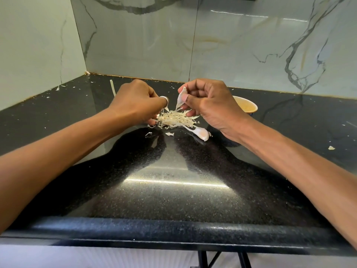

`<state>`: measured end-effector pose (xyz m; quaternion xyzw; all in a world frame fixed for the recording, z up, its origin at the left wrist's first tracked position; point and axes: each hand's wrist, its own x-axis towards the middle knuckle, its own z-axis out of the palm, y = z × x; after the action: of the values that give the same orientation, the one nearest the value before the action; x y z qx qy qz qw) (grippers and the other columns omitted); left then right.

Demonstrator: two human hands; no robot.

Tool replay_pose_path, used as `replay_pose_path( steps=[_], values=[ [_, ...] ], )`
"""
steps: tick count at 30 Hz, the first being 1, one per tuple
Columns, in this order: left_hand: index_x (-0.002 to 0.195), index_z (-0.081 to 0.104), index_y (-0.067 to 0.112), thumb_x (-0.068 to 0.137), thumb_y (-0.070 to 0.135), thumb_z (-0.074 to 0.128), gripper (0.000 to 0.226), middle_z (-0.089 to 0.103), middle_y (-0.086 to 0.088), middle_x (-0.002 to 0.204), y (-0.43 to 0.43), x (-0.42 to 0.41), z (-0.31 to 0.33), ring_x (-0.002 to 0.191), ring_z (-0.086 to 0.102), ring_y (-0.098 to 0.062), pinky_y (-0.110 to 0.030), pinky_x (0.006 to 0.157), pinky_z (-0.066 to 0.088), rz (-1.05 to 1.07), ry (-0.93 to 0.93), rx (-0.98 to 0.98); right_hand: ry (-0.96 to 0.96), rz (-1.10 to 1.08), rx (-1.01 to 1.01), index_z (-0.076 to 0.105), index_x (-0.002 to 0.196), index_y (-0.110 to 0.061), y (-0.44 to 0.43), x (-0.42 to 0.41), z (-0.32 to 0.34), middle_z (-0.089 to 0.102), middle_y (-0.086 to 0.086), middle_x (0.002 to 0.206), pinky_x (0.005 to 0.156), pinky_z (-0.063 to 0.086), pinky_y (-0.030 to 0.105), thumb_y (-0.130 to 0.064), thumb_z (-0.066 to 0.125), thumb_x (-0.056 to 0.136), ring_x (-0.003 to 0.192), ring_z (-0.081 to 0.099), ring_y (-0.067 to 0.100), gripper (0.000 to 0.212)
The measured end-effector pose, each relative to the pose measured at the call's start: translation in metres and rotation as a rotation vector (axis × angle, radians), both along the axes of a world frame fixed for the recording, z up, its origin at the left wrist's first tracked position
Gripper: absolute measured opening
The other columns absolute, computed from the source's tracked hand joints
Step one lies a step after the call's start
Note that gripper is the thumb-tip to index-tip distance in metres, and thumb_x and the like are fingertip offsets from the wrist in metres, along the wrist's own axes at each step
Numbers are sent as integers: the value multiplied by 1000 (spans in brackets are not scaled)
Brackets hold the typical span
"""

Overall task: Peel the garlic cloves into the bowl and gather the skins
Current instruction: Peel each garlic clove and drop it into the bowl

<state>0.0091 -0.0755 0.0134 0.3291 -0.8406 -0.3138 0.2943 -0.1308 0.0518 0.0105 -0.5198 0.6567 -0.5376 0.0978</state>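
Pinching a curved white papery strip of garlic skin point(181, 98) between thumb and forefinger, the right hand point(208, 105) is holding it just above the loose heap of pale shredded skins point(177, 119), probably so that it drops there instead of scattering. The left hand point(138, 102) is curling its fingers down against the heap's left edge, seemingly corralling it; whether it is gripping any skins I cannot tell. A white garlic clove with a thin tail point(201, 133) is lying just in front of the heap on the glossy black speckled table point(173, 190). The small cream-lined round bowl point(246, 106) is sitting just behind the right hand, within easy reach for peeled cloves.
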Motion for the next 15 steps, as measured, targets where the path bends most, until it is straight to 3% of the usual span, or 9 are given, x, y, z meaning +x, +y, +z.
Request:
replay_pose_path(
  steps=[7, 12, 15],
  values=[
    [75, 74, 8, 89, 29, 64, 27, 73, -6, 67, -3, 2, 0, 55, 72, -12, -39, 79, 63, 49, -21, -85, -8, -68, -143, 71, 98, -16, -2, -3, 3, 75, 7, 87, 65, 58, 28, -4, 64, 98, 75, 71, 13, 13],
    [72, 75, 17, 87, 35, 67, 25, 70, 5, 62, 0, 3, 0, 59, 69, -11, -34, 78, 58, 13, -113, -229, 25, -41, -39, 75, 104, -13, -3, -2, -1, 75, -1, 82, 65, 57, 27, -14, 67, 98, 75, 72, 12, 10],
    [79, 76, 22, 89, 42, 67, 24, 66, 10, 63, 2, 4, 2, 67, 64, -10, -30, 70, 52, -2, -62, -314, 77, -32, 10, 76, 101, -13, -3, -1, -2, 77, 3, 86, 66, 59, 27, -18, 68, 98, 80, 74, 20, 10]
  ],
)
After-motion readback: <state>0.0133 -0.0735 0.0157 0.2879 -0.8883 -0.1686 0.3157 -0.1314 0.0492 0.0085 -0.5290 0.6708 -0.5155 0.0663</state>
